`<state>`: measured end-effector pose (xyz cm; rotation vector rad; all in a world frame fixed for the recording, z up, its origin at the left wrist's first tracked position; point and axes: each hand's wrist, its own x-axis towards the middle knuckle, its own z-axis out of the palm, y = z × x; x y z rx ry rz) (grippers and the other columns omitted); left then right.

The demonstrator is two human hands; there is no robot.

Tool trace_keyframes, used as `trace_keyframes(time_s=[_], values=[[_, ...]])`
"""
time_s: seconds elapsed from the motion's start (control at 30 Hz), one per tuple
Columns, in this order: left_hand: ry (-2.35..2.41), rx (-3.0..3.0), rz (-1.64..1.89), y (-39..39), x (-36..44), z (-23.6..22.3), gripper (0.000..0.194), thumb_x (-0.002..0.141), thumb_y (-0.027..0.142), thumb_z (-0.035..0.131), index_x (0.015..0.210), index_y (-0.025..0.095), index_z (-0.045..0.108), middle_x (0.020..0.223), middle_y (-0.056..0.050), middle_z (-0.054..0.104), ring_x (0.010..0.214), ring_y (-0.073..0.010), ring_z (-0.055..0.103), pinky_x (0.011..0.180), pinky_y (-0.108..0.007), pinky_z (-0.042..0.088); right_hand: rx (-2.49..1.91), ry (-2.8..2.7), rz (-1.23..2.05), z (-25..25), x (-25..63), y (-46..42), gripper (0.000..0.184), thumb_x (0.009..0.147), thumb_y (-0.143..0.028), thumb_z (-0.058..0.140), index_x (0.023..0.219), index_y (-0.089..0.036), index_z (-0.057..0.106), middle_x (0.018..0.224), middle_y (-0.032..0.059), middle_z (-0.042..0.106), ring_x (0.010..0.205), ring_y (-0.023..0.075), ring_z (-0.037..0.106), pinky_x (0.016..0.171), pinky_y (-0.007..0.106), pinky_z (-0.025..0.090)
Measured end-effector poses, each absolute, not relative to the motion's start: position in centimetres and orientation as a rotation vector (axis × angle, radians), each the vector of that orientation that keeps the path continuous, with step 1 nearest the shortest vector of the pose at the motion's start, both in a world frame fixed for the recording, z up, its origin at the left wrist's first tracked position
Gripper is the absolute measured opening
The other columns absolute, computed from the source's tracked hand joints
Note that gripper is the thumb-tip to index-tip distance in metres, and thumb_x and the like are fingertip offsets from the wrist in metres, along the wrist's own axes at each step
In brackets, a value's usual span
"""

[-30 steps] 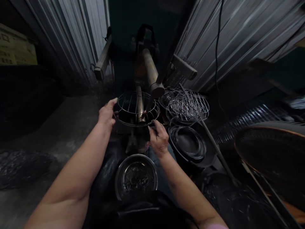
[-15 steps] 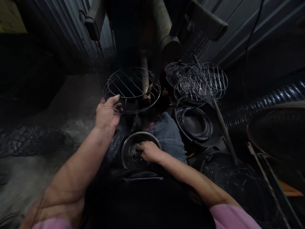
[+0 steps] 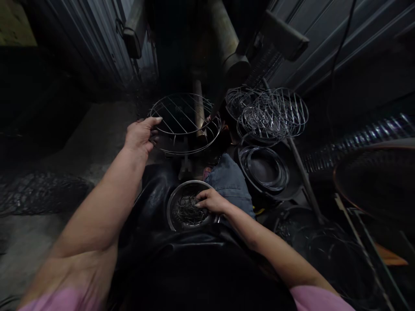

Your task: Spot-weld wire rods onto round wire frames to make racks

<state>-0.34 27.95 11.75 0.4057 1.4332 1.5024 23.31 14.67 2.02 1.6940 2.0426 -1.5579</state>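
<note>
A round wire rack (image 3: pixel 177 129) with parallel bars and a second ring below is gripped at its left edge by my left hand (image 3: pixel 140 133), thumb on top. The rack's right side is close to the tip of a dark machine part (image 3: pixel 212 113), over a metal post (image 3: pixel 199 112). In front of my body stands a steel bowl (image 3: pixel 171 207) holding many short bent wire pieces (image 3: pixel 188 211). My right hand (image 3: pixel 210 201) is over the bowl's right side, its fingers pinched together. Whether a wire piece is between those fingertips, I cannot make out.
To the right lies a pile of finished-looking wire racks (image 3: pixel 272 112). Below it, a coil of wire rings (image 3: pixel 266 168) rests in a dark basin. A ribbed duct (image 3: pixel 363 144) and a large round rim (image 3: pixel 340 185) stand farther right. A machine arm (image 3: pixel 236 65) hangs overhead.
My right hand has risen from among the wire pieces toward the bowl's right rim. My left hand has shifted slightly left and up along the rack's edge, and the rack has turned.
</note>
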Motion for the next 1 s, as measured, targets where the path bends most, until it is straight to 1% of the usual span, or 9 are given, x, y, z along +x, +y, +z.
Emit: trace_keyframes(time_s=[0.13, 0.23, 0.3, 0.47, 0.6, 0.73, 0.83, 0.93, 1.0], values=[[1.398, 0.394, 1.426, 28.0, -0.8, 11.9, 0.026, 0.051, 0.013, 0.073, 0.071, 0.015, 0.056, 0.065, -0.003, 0.056, 0.053, -0.0134, 0.051, 0.042, -0.025, 0.042, 1.828, 1.684, -2.079, 2.7, 24.0, 14.1, 0.008, 0.073, -0.023, 0.061, 0.075, -0.016, 0.058, 0.046, -0.0058, 0.053, 0.040, 0.0110, 0.054, 0.036, 0.018, 0.038], [1.362, 0.388, 1.397, 27.6, -1.1, 11.7, 0.024, 0.052, 0.013, 0.072, 0.071, 0.015, 0.058, 0.064, -0.003, 0.055, 0.053, -0.0138, 0.052, 0.042, -0.026, 0.045, 1.881, 1.294, -2.578, 3.7, 24.8, 13.9, 0.025, 0.058, -0.031, 0.072, 0.069, -0.017, 0.054, 0.049, -0.0051, 0.055, 0.037, 0.0099, 0.052, 0.033, 0.016, 0.032], [1.375, 0.370, 1.388, 27.4, -1.1, 11.8, 0.023, 0.053, 0.012, 0.071, 0.071, 0.014, 0.058, 0.064, -0.003, 0.054, 0.053, -0.0139, 0.052, 0.042, -0.027, 0.046, 1.893, 1.235, -2.693, 4.9, 26.0, 14.1, 0.031, 0.053, -0.034, 0.075, 0.068, -0.017, 0.054, 0.050, -0.0042, 0.056, 0.036, 0.0097, 0.051, 0.032, 0.017, 0.031], [1.427, 0.339, 1.353, 27.1, -0.7, 12.5, 0.016, 0.061, 0.009, 0.068, 0.071, 0.015, 0.056, 0.060, -0.002, 0.052, 0.052, -0.0132, 0.052, 0.043, -0.026, 0.046, 1.978, 1.499, -2.509, 8.5, 31.0, 14.6, 0.022, 0.060, -0.034, 0.069, 0.069, -0.016, 0.060, 0.047, -0.0034, 0.055, 0.037, 0.0103, 0.049, 0.037, 0.019, 0.033], [1.438, 0.348, 1.319, 27.0, -0.5, 13.2, 0.011, 0.067, 0.005, 0.061, 0.073, 0.013, 0.056, 0.062, -0.001, 0.054, 0.052, -0.0123, 0.052, 0.043, -0.026, 0.047, 1.936, 2.112, -1.768, 9.3, 33.8, 13.0, 0.006, 0.064, -0.020, 0.062, 0.066, -0.018, 0.067, 0.058, -0.0010, 0.062, 0.055, 0.0146, 0.059, 0.054, 0.024, 0.043], [1.439, 0.366, 1.277, 26.9, -0.3, 13.9, 0.009, 0.070, 0.003, 0.056, 0.074, 0.011, 0.057, 0.063, -0.002, 0.056, 0.052, -0.0128, 0.052, 0.042, -0.027, 0.047, 1.632, 2.336, -1.286, 8.2, 34.8, 10.3, 0.024, 0.062, -0.007, 0.056, 0.069, -0.022, 0.073, 0.068, 0.0006, 0.069, 0.070, 0.0176, 0.064, 0.065, 0.025, 0.045], [1.460, 0.366, 1.269, 26.8, -0.2, 14.4, 0.012, 0.070, 0.000, 0.055, 0.072, 0.012, 0.055, 0.058, -0.001, 0.053, 0.050, -0.0118, 0.051, 0.043, -0.027, 0.048, 1.746, 2.320, -1.344, 8.1, 35.4, 9.3, 0.023, 0.065, -0.010, 0.058, 0.075, -0.022, 0.075, 0.073, 0.0023, 0.071, 0.072, 0.0179, 0.064, 0.069, 0.026, 0.047], [1.463, 0.344, 1.280, 26.8, -0.1, 14.5, 0.014, 0.069, -0.002, 0.054, 0.068, 0.012, 0.052, 0.057, 0.000, 0.052, 0.048, -0.0099, 0.049, 0.042, -0.024, 0.046, 1.997, 2.178, -1.702, 8.8, 35.7, 9.6, 0.008, 0.068, -0.024, 0.067, 0.070, -0.020, 0.074, 0.067, 0.0017, 0.067, 0.065, 0.0173, 0.061, 0.065, 0.027, 0.048], [1.448, 0.349, 1.339, 26.7, -0.1, 14.1, 0.016, 0.067, -0.002, 0.056, 0.065, 0.012, 0.049, 0.056, 0.001, 0.051, 0.047, -0.0087, 0.047, 0.041, -0.023, 0.045, 2.255, 2.009, -1.957, 8.7, 35.6, 10.5, 0.015, 0.065, -0.033, 0.073, 0.066, -0.018, 0.072, 0.063, 0.0015, 0.064, 0.058, 0.0157, 0.057, 0.058, 0.027, 0.047]])
